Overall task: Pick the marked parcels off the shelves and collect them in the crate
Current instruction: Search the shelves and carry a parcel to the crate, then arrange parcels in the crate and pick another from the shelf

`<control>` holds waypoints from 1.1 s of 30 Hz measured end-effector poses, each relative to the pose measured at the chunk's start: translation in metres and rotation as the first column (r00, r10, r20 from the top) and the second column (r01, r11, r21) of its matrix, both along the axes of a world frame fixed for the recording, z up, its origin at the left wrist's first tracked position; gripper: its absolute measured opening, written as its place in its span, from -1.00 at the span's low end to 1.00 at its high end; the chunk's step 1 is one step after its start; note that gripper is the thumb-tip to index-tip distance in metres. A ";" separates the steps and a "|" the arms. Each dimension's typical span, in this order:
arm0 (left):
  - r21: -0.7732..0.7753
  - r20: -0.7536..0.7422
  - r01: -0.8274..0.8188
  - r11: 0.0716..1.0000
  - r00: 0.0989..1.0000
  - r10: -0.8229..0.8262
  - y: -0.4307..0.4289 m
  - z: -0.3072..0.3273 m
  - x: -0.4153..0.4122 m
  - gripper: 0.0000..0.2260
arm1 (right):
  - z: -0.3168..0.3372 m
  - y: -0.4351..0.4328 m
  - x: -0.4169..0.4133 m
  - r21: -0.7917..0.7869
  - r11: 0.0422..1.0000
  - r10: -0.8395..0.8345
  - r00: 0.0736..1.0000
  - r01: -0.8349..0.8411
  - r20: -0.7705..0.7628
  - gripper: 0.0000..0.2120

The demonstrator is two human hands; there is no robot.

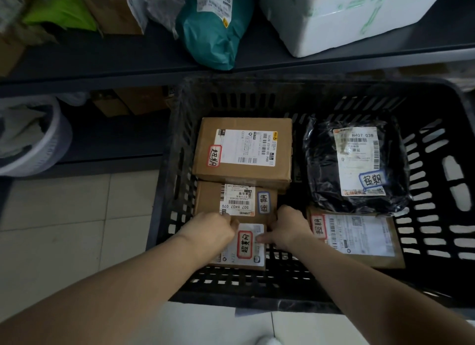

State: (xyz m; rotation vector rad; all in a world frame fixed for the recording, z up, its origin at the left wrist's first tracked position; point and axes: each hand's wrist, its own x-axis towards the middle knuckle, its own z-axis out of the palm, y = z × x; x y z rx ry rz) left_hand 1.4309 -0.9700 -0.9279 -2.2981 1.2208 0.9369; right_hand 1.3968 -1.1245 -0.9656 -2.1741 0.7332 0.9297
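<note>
Four cardboard parcels [243, 149] [235, 198] [250, 244] [359, 234], one black bag [321, 164], one crate [434, 149], two hands [213, 231] [288, 229].

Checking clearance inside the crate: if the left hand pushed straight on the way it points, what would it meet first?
Probably the brown box with the blue-edged sticker, lying just beyond the left hand; depth is unclear, so they may be touching.
</note>
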 end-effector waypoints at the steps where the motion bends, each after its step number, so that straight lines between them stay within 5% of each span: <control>1: -0.005 -0.002 0.003 1.000 1.000 -0.003 0.001 -0.001 0.001 -0.47 | 0.001 -0.001 0.000 -0.028 0.999 0.033 0.999 -0.033 0.003 -0.51; 9: 0.017 -0.020 0.028 0.999 0.999 -0.028 0.011 -0.001 0.001 -0.37 | 0.011 -0.003 -0.005 -0.144 0.958 0.251 0.968 -0.246 0.018 -0.49; 17: -0.305 0.257 0.176 0.936 0.961 -0.097 0.045 0.073 -0.002 -0.61 | 0.092 -0.019 -0.024 -0.182 0.876 0.478 0.855 -0.447 0.200 -0.59; 21: -0.267 0.248 0.148 0.952 0.965 -0.080 0.064 0.151 -0.009 -0.68 | 0.160 -0.016 -0.044 -0.315 0.775 0.618 0.761 -0.548 0.197 -0.61; 30: -0.326 0.518 0.149 0.934 0.854 0.045 0.153 0.371 -0.043 -0.68 | 0.369 0.013 -0.062 -0.529 0.619 0.759 0.614 -0.581 0.214 -0.69; 33: -0.332 0.574 0.056 0.942 0.804 0.154 0.191 0.437 -0.069 -0.70 | 0.437 0.041 -0.058 -0.597 0.559 0.819 0.498 -0.575 0.286 -0.75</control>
